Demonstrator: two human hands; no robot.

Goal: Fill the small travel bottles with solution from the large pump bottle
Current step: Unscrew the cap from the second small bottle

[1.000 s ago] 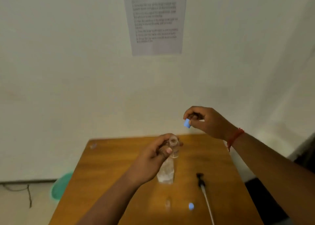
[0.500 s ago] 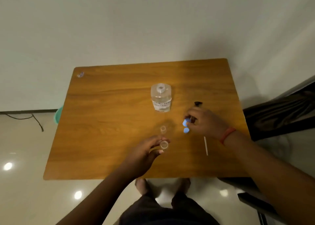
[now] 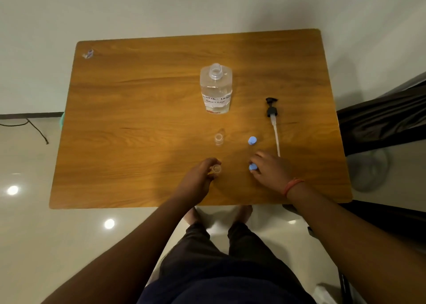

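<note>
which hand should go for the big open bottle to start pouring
Right, probably. The left hand grips a small uncapped travel bottle and can steady it. The right hand holds only a blue cap, which it can drop on the table before reaching the large bottle.

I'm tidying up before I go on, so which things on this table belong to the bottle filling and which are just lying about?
For the job:
large bottle, open
pump, lying beside it
small bottle, standing alone
small bottle held by left hand
blue cap, loose
blue cap under right hand

Lying about:
small wrapper, far corner
</note>
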